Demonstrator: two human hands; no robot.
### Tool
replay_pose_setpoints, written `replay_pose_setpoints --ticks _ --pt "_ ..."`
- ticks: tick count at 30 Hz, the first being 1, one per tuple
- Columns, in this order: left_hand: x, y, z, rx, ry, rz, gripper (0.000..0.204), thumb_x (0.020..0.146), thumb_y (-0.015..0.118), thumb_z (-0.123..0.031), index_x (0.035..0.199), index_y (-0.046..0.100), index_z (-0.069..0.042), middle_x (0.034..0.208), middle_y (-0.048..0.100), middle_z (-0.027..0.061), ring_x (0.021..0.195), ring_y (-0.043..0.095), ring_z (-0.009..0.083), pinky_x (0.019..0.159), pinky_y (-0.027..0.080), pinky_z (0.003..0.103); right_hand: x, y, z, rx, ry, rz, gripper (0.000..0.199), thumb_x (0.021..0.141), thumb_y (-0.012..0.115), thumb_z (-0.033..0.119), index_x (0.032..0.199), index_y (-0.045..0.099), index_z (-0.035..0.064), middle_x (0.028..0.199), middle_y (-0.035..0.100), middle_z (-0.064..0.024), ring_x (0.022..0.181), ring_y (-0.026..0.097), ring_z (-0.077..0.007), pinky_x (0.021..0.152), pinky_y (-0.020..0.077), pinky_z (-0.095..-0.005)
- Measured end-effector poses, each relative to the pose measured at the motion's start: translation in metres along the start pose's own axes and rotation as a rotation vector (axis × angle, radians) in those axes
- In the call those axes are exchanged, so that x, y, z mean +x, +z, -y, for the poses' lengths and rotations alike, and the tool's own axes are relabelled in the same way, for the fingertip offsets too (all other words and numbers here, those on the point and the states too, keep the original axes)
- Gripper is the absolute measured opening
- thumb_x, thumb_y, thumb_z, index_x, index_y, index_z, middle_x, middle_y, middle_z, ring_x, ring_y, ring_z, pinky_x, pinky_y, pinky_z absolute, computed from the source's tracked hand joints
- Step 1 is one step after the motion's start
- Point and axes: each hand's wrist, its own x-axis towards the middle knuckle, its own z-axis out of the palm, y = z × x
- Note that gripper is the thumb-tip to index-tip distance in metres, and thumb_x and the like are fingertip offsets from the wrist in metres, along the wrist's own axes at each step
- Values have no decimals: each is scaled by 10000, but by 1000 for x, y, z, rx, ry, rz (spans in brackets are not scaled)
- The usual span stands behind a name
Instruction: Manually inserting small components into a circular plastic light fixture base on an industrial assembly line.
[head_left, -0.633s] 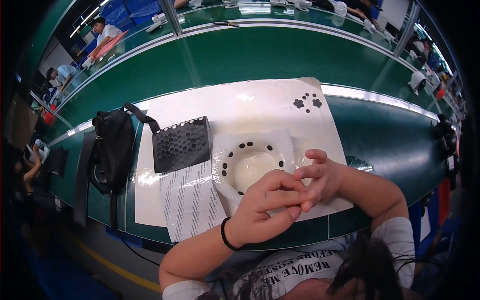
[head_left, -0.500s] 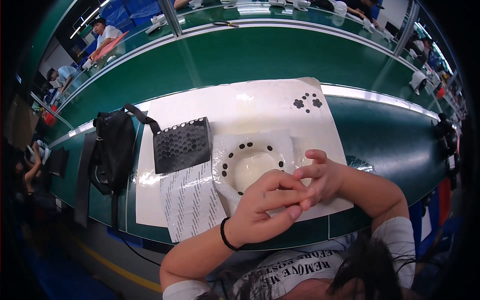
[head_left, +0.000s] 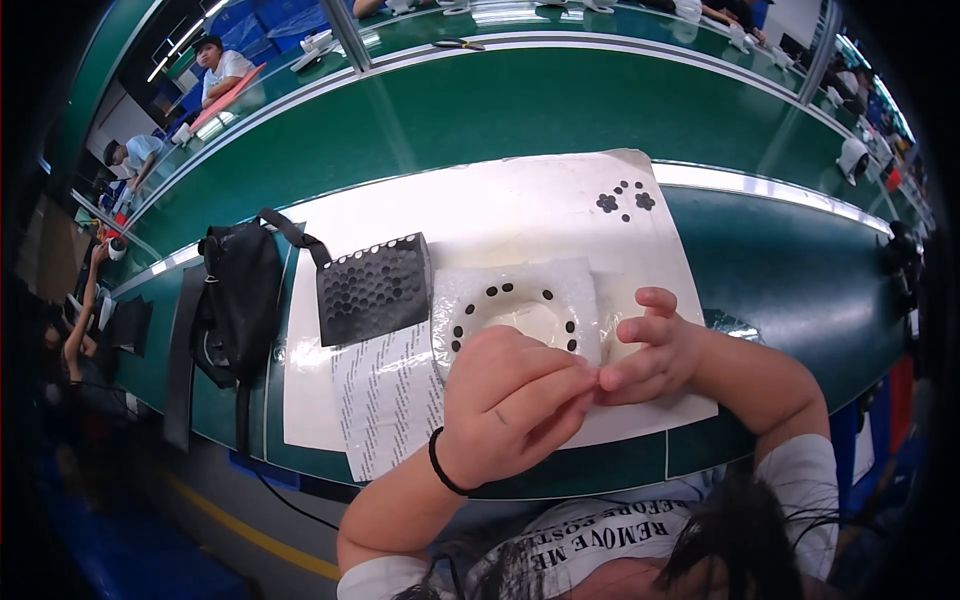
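My left hand [head_left: 515, 405], with a black band at its wrist, is closed in a pinch over the near edge of a pale round part [head_left: 530, 318]. Its fingertips meet those of my right hand [head_left: 655, 350], whose thumb and a finger are pinched while other fingers stick out. Anything between the fingertips is too small to make out. Several black round pads [head_left: 548, 295] ring the round part, which rests on clear bubble wrap [head_left: 575, 278]. Left of it lies a black sheet of die-cut round pads [head_left: 375, 290], partly over printed white backing paper [head_left: 385, 400].
A white board [head_left: 480, 215] lies under everything on the green table [head_left: 790, 270]. Loose black pads [head_left: 625, 204] sit at its far right corner. A black bag [head_left: 240, 290] lies at the left. Pliers [head_left: 458, 44] are on the far bench, where other people sit.
My left fingers have curled in more tightly and now cover more of the round part's near side. The fingertips of both hands still meet. The whole view has shifted slightly.
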Motion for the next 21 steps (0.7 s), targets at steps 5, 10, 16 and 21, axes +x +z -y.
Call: replay_pose_setpoints --ticks 5,10,16,21 --pt "0 0 1 42 -4 -20 258 610 664 27 846 588 -43 814 583 67 674 535 201 596 417 301 3 -3 -3 9 -24 23 311 793 569 206 1093 535 283 1274 427 97 1225 341 -174 1038 143 -411" --pt "-1 3 4 104 34 -81 264 574 673 -7 826 611 -58 799 589 35 636 541 181 559 399 283 3 -4 -2 25 -7 43 296 809 541 185 1091 535 274 1270 441 90 1217 354 -172 1032 148 -406" --pt "-2 2 5 163 43 -63 264 572 672 -6 822 608 -60 797 590 33 643 540 183 566 401 284 4 -6 -1 13 28 65 281 813 535 192 1083 542 268 1273 442 84 1212 361 -167 1034 146 -397" --pt "-2 3 6 228 22 -81 248 579 668 4 806 593 -61 773 578 31 653 534 190 572 407 295 8 -7 -1 -19 46 90 266 809 540 198 1066 553 264 1259 459 83 1197 384 -154 1035 151 -388"
